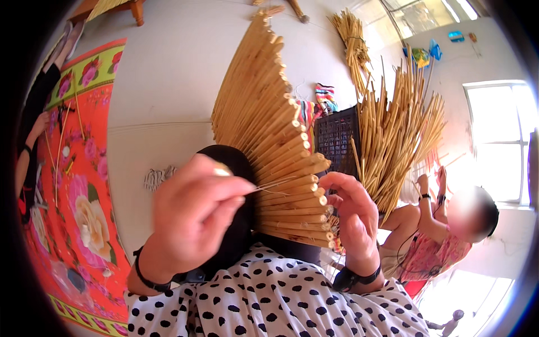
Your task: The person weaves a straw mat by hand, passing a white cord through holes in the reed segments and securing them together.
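Observation:
A mat of straw-coloured reed stalks (252,112) fans out in front of me, its round cut ends along the right edge. My left hand (193,210), partly blurred, is closed above the mat's near left part, with a gold-coloured band on one finger. Its thumb and fingertips pinch a thin pale thread (275,184) with loose ends lying over the stalks. Beside the cut ends is my right hand (356,213), its fingers bent and the thumb apart. Its fingertips are close to the edge; whether they touch it I cannot tell. A black rounded thing (227,160) sits under the mat's left side.
Many loose reeds (393,129) stand beside a dark plastic crate (337,140); a tied bundle (352,42) lies farther off. White yarn (160,177) is on the floor. A red floral mat (90,163) lies left, near another person's arm (28,151). A co-worker (438,241) sits right.

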`<action>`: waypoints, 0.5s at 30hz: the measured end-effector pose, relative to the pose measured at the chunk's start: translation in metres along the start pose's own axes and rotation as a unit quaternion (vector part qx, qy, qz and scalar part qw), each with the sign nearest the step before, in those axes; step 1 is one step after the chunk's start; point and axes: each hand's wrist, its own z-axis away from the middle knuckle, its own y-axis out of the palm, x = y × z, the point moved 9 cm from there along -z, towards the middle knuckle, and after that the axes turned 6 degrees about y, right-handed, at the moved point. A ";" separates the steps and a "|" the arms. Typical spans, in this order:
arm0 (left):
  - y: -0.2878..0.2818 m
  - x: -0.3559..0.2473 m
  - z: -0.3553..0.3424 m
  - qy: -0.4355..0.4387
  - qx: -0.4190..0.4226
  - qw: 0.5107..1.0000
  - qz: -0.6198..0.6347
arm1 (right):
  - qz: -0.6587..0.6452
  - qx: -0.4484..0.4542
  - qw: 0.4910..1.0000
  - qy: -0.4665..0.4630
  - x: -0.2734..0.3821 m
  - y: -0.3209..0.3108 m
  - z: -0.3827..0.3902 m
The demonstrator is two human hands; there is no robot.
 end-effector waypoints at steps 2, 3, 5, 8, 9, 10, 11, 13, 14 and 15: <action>0.017 0.002 0.003 0.016 0.015 1.000 -0.020 | 0.008 0.022 1.000 0.009 -0.003 0.005 0.000; 0.022 0.003 0.003 0.028 0.021 0.999 -0.025 | 0.011 0.035 0.999 0.005 -0.004 0.008 0.000; 0.025 0.004 0.003 0.038 0.016 0.999 -0.032 | 0.021 0.057 0.998 0.009 -0.001 0.013 -0.002; 0.027 0.007 0.003 0.053 0.018 0.997 -0.046 | -0.049 0.047 0.996 0.060 -0.009 0.014 0.000; 0.028 0.007 0.004 0.058 0.020 0.997 -0.051 | -0.060 0.054 0.995 0.058 -0.010 0.014 0.000; 0.029 0.007 0.004 0.057 0.023 0.997 -0.054 | -0.071 0.061 0.994 0.055 -0.012 0.014 -0.001; 0.029 0.008 0.004 0.057 0.025 0.996 -0.057 | -0.082 0.066 0.993 0.052 -0.012 0.014 -0.001; 0.030 0.009 0.005 0.057 0.024 0.996 -0.058 | -0.092 0.063 0.992 0.062 -0.014 0.015 -0.001; 0.030 0.009 0.005 0.060 0.021 0.996 -0.058 | -0.093 0.064 0.992 0.059 -0.013 0.016 0.000; 0.030 0.009 0.005 0.062 0.017 0.996 -0.058 | -0.094 0.066 0.992 0.057 -0.013 0.016 0.000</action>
